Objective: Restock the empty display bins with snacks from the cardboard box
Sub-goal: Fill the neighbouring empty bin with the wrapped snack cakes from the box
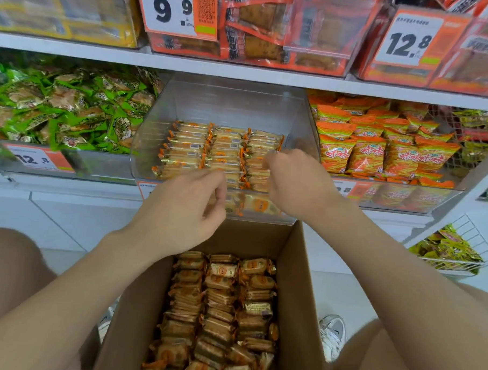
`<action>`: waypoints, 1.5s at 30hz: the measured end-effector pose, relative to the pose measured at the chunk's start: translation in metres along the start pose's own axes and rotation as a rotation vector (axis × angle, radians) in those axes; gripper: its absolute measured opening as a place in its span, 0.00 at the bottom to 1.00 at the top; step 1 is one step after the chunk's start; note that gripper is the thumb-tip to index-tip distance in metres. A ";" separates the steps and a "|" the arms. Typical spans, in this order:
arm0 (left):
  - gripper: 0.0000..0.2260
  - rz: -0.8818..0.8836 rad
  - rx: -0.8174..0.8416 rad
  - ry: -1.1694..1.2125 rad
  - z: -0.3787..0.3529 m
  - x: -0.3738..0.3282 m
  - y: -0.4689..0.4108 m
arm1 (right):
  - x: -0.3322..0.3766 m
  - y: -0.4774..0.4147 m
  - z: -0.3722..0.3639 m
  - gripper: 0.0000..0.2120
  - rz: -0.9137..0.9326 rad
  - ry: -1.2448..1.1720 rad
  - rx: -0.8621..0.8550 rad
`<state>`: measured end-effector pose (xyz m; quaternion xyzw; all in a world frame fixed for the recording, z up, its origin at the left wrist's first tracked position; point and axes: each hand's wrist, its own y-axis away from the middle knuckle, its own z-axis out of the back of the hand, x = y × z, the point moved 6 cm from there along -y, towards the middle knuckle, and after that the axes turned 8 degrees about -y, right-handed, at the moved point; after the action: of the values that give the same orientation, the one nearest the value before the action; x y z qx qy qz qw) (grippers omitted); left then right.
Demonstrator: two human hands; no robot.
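Observation:
A clear plastic display bin (227, 100) sits on the middle shelf, its floor lined with three neat rows of orange-and-gold wrapped snack packets (211, 147). My left hand (186, 207) reaches over the bin's front lip with fingers curled around packets at the near end of the rows. My right hand (296, 181) is inside the bin at the right row, fingers curled onto packets there. Below them an open cardboard box (302, 299) holds several rows of the same snack packets (220, 309).
Green snack packs (67, 107) fill the bin to the left and orange chip bags (378, 146) the bin to the right. Upper shelf bins carry price tags (177, 11). A wire basket (458, 250) with yellow packs hangs at right. My knees flank the box.

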<state>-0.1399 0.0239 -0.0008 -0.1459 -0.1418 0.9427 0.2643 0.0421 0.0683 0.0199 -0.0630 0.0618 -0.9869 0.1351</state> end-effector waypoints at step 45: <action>0.13 0.539 0.806 0.021 -0.294 0.073 0.171 | 0.026 0.138 -0.364 0.49 -0.596 -0.829 0.635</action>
<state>-0.1744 -0.0207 -0.3442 -0.0729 0.2805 0.9559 0.0474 0.0015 -0.0331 -0.3545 -0.4138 -0.3144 -0.8456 -0.1222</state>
